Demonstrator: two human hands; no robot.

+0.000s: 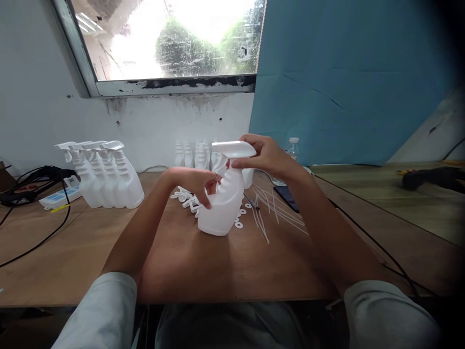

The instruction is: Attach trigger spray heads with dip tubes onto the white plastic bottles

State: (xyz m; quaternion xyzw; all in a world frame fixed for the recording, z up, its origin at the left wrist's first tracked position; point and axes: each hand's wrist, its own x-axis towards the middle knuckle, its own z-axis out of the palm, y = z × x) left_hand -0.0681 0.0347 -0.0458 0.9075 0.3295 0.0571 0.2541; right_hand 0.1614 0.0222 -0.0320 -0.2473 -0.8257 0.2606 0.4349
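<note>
In the head view, the left hand (195, 182) clasps a bottle (222, 208) mid-table (174, 271); the right hand (267, 154) pinches its spray head (234, 148). Four capped bottles (109, 182) stand toward the left edge; bare-necked ones (189, 156) line the back edge.

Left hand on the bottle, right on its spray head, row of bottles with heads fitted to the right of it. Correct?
Wrong side: in the head view, the row of bottles with heads fitted stands left of the held bottle. The rest holds: left hand on the bottle, right hand on its spray head.
</note>
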